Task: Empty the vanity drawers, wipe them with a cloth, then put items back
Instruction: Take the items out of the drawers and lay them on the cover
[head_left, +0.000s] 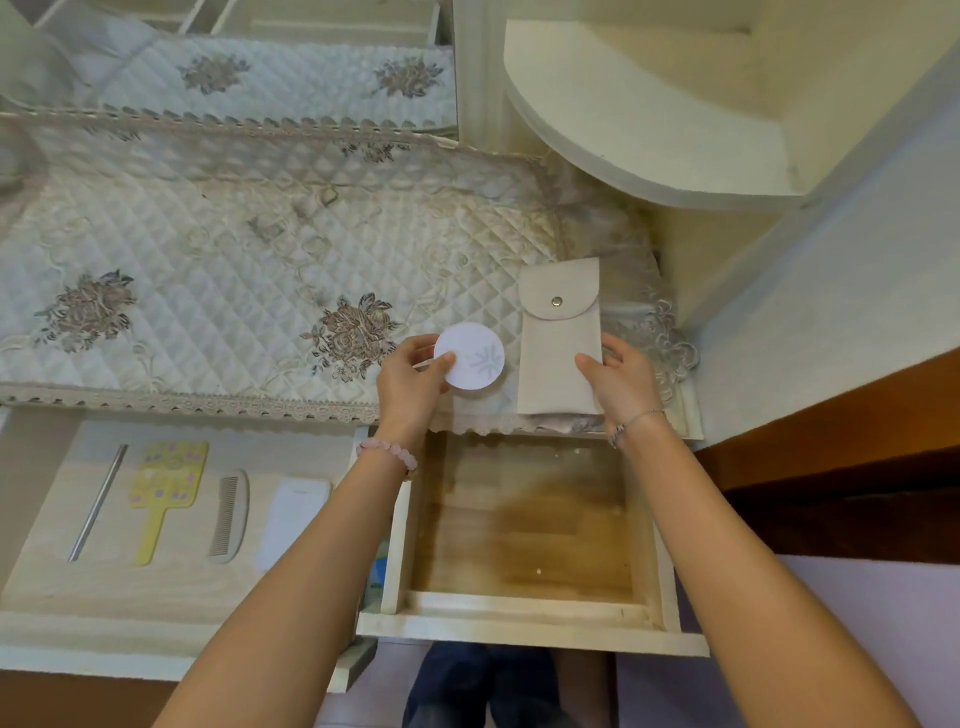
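Observation:
My left hand (410, 382) grips a round white compact (470, 355) with a pale snowflake mark, held just above the quilted vanity cover (223, 270). My right hand (621, 379) holds the lower right edge of a beige fabric pouch (558, 343) with a snap flap, which lies on the cover's right end. Below both hands the right drawer (524, 608) stands pulled out, its wooden bottom bare. The wide left drawer (47, 587) is also pulled out and holds a metal rod (97, 501), a yellow hand mirror (165, 486), a comb (228, 517) and a white flat case (295, 519).
A curved white corner shelf (649, 135) overhangs the back right. A mirror (291, 73) behind reflects the cover. A brown panel (831, 457) runs along the right. Below the right drawer, dark-trousered legs (483, 686) show. Something blue-green (378, 569) peeks between the drawers.

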